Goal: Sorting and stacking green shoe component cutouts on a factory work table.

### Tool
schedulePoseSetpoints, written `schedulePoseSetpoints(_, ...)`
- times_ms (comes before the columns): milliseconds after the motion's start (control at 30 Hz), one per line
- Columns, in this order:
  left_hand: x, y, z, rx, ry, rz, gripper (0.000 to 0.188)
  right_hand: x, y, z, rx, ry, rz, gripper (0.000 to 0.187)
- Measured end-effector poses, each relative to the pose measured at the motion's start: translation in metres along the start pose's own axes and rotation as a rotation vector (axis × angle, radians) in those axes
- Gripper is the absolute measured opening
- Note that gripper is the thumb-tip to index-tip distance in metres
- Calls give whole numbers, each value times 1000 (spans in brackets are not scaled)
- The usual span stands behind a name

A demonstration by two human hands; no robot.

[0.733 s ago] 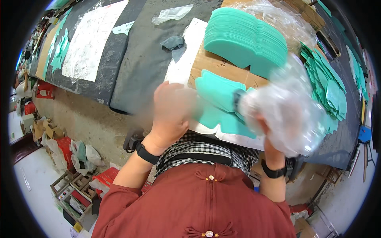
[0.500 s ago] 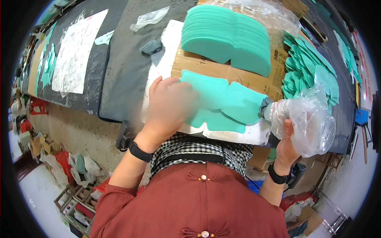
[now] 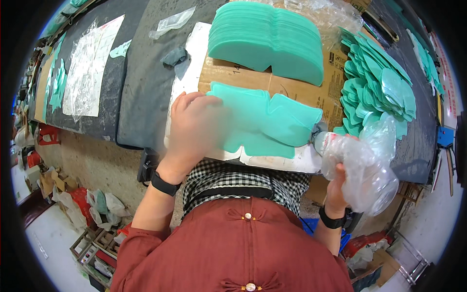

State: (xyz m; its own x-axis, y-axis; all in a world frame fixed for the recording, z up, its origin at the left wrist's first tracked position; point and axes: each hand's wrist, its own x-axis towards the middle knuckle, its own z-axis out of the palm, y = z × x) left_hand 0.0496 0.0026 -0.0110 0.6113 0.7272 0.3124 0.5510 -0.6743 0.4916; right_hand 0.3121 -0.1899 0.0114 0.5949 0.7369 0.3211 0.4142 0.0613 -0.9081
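Observation:
Two thin green sheets with notched edges lie overlapping on a white board in front of me. Over their left end is my left hand; its fingers are smeared, so their grip does not show. My right hand is closed round a clear plastic bottle loosely wrapped in a transparent bag. The bottle is tipped on its side with its neck toward the sheets. A grey cloth wad at its mouth touches or nearly touches their right end.
Behind the sheets, a thick stack of green pieces stands on brown cardboard. A loose heap of similar pieces lies to the right. A grey rag and a clear plastic scrap rest at the back left.
My right hand has brought the bottle slightly left and nearer to me. The cloth wad has shifted left along the sheets' right end. My left hand stays over their left end.

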Motion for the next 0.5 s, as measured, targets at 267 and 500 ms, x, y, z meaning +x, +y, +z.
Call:
schedulePoseSetpoints(267, -4, -9, -4, -98, 10, -7, 24, -11, -28, 52, -451, -373, -143, 56)
schedulePoseSetpoints(500, -30, -19, -6, -195, -40, -69, 22, -15, 1, 99, -487, -422, -442, 49)
